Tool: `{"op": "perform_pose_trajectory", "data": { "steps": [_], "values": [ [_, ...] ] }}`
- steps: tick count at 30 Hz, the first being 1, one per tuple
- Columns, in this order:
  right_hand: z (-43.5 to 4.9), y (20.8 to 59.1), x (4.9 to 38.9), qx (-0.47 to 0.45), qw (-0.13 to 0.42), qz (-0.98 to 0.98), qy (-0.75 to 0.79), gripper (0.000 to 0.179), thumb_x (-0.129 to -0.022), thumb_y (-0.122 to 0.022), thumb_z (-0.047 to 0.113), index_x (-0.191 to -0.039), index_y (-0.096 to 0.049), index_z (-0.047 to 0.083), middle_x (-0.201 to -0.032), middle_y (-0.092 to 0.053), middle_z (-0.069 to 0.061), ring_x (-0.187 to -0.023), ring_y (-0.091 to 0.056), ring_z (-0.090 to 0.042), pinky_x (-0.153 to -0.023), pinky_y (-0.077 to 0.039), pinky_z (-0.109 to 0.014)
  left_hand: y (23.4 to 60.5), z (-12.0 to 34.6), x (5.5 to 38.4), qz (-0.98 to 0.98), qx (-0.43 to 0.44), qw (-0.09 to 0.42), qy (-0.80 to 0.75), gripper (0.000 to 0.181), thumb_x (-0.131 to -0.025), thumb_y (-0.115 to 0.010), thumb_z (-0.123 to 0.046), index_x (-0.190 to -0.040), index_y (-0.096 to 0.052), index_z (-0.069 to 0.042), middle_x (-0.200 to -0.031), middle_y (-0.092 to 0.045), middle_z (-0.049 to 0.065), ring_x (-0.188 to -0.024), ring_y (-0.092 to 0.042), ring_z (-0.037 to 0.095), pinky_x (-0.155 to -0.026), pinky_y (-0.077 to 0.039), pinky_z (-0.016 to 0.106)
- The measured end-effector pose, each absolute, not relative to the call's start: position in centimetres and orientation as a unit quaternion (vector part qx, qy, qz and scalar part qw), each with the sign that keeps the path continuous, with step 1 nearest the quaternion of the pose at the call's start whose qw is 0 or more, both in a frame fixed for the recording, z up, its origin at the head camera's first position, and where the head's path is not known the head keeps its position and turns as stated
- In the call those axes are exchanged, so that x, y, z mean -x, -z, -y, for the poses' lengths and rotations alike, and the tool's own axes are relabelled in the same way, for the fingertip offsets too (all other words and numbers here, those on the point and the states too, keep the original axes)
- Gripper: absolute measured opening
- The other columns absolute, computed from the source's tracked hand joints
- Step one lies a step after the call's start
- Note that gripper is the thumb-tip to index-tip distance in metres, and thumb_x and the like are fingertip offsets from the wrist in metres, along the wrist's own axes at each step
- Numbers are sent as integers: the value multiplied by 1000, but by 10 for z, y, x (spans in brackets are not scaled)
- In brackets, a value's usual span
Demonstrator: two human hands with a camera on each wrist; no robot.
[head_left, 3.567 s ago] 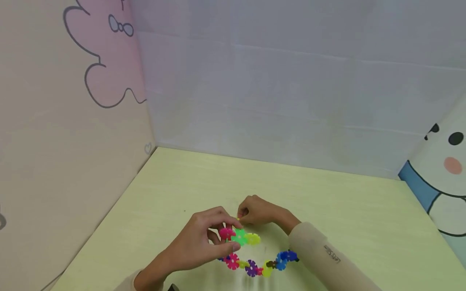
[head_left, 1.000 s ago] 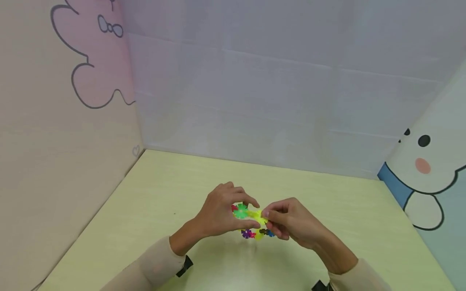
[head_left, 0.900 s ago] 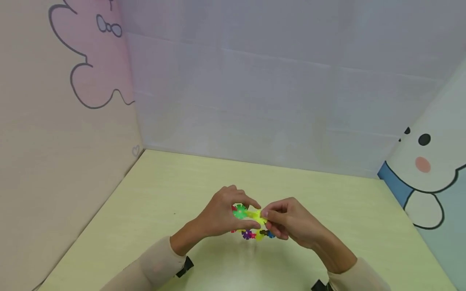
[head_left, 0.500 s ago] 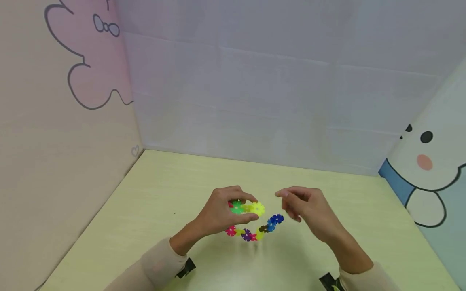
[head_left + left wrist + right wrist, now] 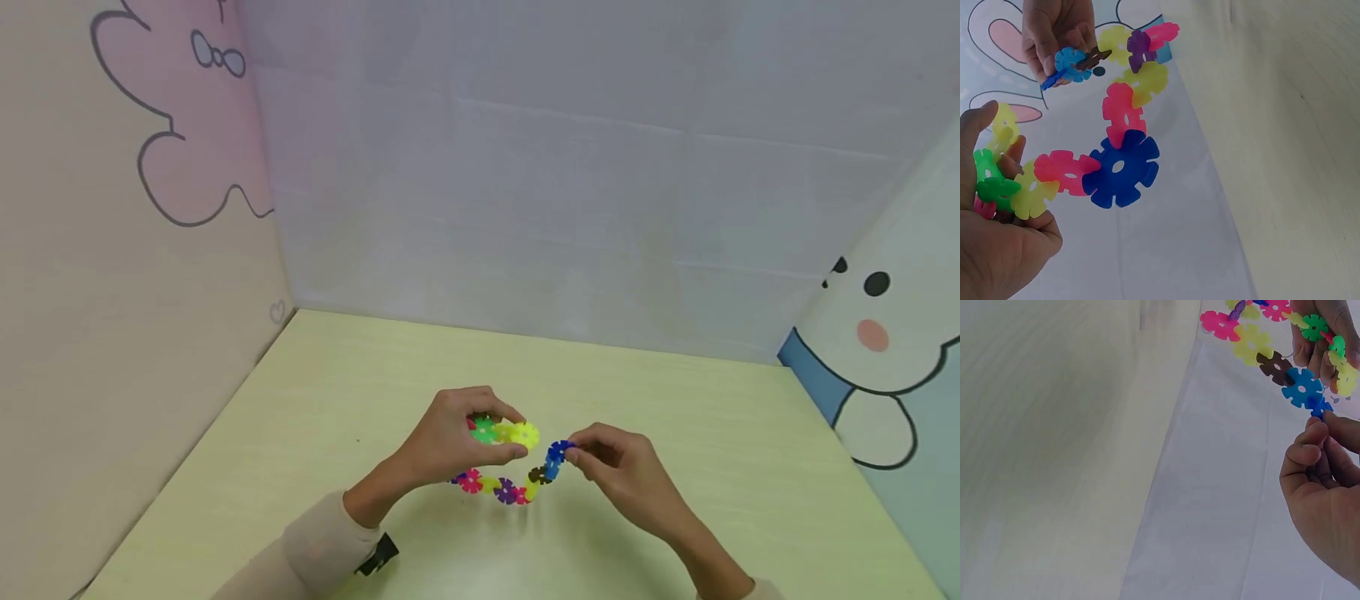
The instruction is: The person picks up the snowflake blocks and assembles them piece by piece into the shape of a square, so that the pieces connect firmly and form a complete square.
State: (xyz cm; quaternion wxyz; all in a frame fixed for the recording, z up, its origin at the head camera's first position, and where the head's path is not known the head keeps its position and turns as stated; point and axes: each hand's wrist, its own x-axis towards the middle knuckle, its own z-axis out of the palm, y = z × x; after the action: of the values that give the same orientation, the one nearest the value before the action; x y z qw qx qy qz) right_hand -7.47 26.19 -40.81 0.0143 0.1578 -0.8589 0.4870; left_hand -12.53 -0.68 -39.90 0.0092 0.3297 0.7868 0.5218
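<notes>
A loose, curved chain of interlocking snowflake discs (image 5: 506, 491) hangs between the hands, above the table. My left hand (image 5: 442, 437) grips it by its green and pink discs; a green disc (image 5: 483, 431) shows between fingers and thumb. The yellow end disc (image 5: 527, 434) sticks out past the left fingertips. With thumb and forefinger, my right hand (image 5: 630, 475) pinches the dark blue disc (image 5: 558, 451) at the other end. A light blue disc (image 5: 1297, 380) and a brown disc (image 5: 1275, 369) adjoin it. The two ends are apart. A larger blue disc (image 5: 1129, 187) hangs mid-chain.
The pale yellow table (image 5: 375, 358) lies beneath the hands. A grey-white sheet (image 5: 487, 208) stands behind it, and cartoon-printed panels flank it: a pink figure (image 5: 202, 125) at left, a white one (image 5: 892, 333) at right.
The right hand has let go of the yellow end disc, pulled away to the right, then come down and taken the dark blue end disc. The left hand keeps its grip.
</notes>
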Motion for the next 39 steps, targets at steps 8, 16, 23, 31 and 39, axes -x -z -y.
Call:
{"op": "perform_pose_trajectory", "data": {
  "steps": [8,16,23,31,39],
  "values": [
    [-256,406,70,-202,79,852,-477,10,-96,-71,9,-99,-75,18,-87,-75,1,-71,-65,-6,-65,-56,-24,403,6,124,-785,-337,57,-516,27,-82,-88,-26,-106,-79,-17,-94,-70,-2,-73,-61,8,-63,-57,23],
    [-255,407,66,-201,111,848,-478,13,-97,-69,4,-100,-74,16,-80,-67,6,-66,-58,-7,-56,-53,-24,405,3,122,-787,-338,51,-514,27,-83,-88,-29,-106,-79,-17,-94,-71,-2,-75,-62,7,-64,-57,23],
    [-253,408,64,-206,128,838,-489,15,-96,-69,1,-100,-74,14,-82,-67,4,-66,-61,-11,-58,-55,-25,402,-2,120,-779,-338,50,-525,27,-84,-87,-29,-106,-79,-17,-93,-71,-1,-72,-60,6,-63,-56,23],
    [-249,407,63,-219,153,826,-496,18,-94,-69,-3,-99,-74,13,-82,-69,3,-67,-61,-9,-59,-56,-24,406,-7,118,-772,-342,40,-535,26,-84,-87,-30,-106,-79,-17,-93,-73,-1,-75,-61,4,-65,-54,22],
    [-239,408,64,-223,202,808,-507,19,-90,-71,-9,-96,-76,8,-76,-66,-2,-62,-59,-9,-55,-53,-21,409,-11,118,-771,-316,41,-551,26,-85,-86,-29,-107,-79,-18,-96,-73,-1,-79,-64,8,-68,-57,24]
  ]
}}
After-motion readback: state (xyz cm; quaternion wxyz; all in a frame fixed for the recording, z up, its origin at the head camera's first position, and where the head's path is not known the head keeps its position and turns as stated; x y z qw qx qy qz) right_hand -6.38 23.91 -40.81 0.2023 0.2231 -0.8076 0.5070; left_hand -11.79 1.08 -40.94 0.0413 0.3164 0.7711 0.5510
